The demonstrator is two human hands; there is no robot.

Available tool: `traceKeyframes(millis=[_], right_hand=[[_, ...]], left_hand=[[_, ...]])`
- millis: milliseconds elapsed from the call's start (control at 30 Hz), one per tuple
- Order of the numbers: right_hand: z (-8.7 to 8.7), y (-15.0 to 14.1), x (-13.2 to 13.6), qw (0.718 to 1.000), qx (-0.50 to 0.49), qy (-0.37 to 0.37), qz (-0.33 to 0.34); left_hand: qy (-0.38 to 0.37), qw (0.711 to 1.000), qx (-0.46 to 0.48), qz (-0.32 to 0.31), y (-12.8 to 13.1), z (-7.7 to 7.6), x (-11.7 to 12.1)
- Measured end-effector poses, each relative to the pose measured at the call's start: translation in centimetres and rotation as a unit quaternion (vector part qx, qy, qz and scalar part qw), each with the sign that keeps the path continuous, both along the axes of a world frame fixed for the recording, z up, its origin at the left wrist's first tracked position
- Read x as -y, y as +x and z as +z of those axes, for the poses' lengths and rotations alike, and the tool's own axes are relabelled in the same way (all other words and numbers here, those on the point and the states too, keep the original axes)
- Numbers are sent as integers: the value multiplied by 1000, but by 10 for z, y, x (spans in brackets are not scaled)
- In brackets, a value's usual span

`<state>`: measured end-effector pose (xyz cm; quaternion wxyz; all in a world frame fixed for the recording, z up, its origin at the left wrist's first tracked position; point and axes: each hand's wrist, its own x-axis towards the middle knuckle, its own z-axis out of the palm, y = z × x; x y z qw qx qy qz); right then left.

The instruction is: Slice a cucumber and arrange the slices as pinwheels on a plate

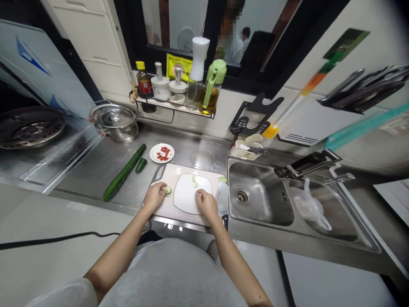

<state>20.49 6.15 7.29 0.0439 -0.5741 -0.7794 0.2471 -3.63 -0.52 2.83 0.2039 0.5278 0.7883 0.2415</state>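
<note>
My left hand (154, 198) is closed on a few cucumber slices (168, 191) at the left side of the pale cutting board (169, 169). A white squarish plate (185, 201) lies on the board, with a few thin cucumber slices (194, 182) near its far edge. Over the plate's right side, my right hand (207, 202) has its fingers pinched together; what they hold, if anything, is hidden. Just right of that hand a knife (222, 198) rests along the board's edge, its blade wide and its handle dark. More cucumber (223, 180) sits at the board's far right corner.
Left of the board lie a long cucumber (124, 174) and a short cucumber piece (141, 165). A small plate (153, 157) holds chopped red bits. Behind stand a lidded steel pot (119, 128) and a condiment rack (179, 108). The double sink (258, 215) adjoins on the right.
</note>
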Motion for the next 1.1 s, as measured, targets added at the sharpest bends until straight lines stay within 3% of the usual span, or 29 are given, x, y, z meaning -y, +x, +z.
traceKeyframes(millis=[367, 500, 600, 700, 800, 933, 1100], right_hand=[[0, -3, 3, 1000, -4, 7, 15], [4, -6, 4, 1000, -12, 9, 19], [10, -13, 1, 999, -33, 5, 20], [18, -24, -3, 996, -87, -4, 30], [24, -37, -6, 981, -180, -6, 67], [25, -49, -9, 955, -275, -39, 102], [23, -51, -10, 923, -364, -127, 11]], left_hand=[[-15, 1000, -17, -19, -11, 0, -7], [5, 999, 30, 12, -10, 1, -8], [39, 990, 132, 30, -7, 3, -10], [72, 958, 278, 0, -4, 14, -12], [59, 924, 374, -62, 2, 34, -15], [38, 910, 393, -124, 13, 62, -19], [29, 910, 397, -115, 29, 73, -22]])
